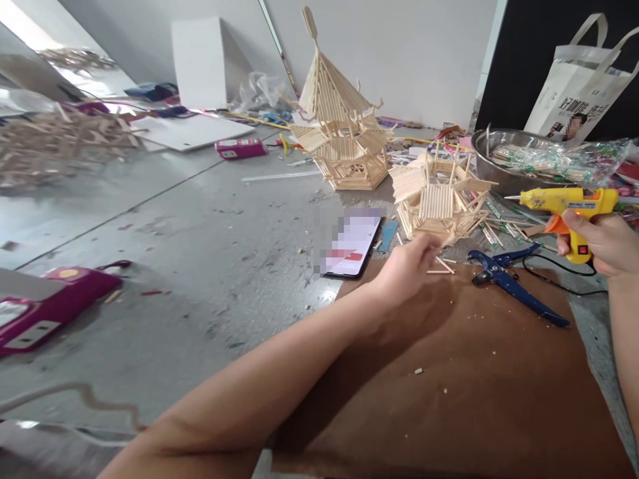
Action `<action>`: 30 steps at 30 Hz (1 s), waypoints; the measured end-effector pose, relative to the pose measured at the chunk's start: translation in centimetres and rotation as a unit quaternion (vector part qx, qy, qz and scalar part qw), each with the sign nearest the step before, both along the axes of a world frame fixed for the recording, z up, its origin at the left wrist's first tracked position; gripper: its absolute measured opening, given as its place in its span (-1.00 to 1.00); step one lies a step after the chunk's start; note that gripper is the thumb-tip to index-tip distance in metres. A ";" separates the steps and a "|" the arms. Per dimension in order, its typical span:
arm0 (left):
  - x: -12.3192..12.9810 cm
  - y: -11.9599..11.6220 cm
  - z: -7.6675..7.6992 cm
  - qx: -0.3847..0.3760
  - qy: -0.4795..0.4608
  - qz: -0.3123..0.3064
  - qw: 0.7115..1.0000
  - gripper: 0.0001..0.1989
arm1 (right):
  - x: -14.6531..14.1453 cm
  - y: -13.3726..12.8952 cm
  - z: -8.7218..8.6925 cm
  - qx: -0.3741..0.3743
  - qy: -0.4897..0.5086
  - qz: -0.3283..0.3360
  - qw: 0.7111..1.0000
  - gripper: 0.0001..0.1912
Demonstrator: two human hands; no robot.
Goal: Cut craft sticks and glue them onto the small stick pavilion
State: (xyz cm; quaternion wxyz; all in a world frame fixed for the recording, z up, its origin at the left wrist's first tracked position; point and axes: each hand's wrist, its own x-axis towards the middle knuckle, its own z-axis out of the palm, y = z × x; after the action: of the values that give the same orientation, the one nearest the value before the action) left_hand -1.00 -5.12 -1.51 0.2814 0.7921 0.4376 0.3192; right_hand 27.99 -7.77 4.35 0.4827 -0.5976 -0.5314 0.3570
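Observation:
In my right hand (pixel 606 243) is a yellow hot glue gun (pixel 564 198), its nozzle pointing left and a finger at the orange trigger. My left hand (pixel 408 267) reaches to the front base of a small stick-built pavilion model (pixel 436 199). Its fingers are curled together, slightly blurred; whatever they pinch is hidden. Short loose wooden sticks (pixel 439 271) lie just right of those fingers. A blue-handled cutter (pixel 519 293) rests on the brown sheet (pixel 479 392) between my hands. Behind the small model stands a taller pagoda model (pixel 344 133) with a pointed roof.
A phone (pixel 349 247) lies left of my left hand. At the back right, a metal bowl (pixel 492 163) holds wrapped sticks, with a white tote bag (pixel 574 93) behind it. Purple boxes (pixel 64 299) and a pile of sticks (pixel 54 150) are at left. A black cord (pixel 559 283) trails near the cutter.

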 end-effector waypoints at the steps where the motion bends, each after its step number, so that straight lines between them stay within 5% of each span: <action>1: -0.1 0.4 0.1 -0.034 -0.070 0.026 0.997 -0.83 | 0.0 0.0 -0.1 0.002 -0.002 0.005 1.000 -0.66; 4: -0.4 1.5 0.6 -0.142 -0.237 0.067 0.959 -0.80 | -0.1 0.1 -0.3 0.010 0.000 0.014 1.000 -0.69; 8: -0.5 2.3 1.1 -0.217 -0.314 0.103 0.919 -0.95 | -0.3 0.1 -0.3 0.005 -0.012 0.012 1.000 -0.73; 30: -0.7 3.6 1.2 -0.247 -0.303 0.087 0.916 -0.90 | -0.7 0.1 -0.7 0.002 -0.029 0.025 0.999 -0.70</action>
State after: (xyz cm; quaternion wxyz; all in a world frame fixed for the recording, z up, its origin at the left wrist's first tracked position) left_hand -1.67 -1.54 -0.33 0.5588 0.5213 0.4631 0.4490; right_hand 27.34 -7.62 3.68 0.4598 -0.5930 -0.5605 0.3503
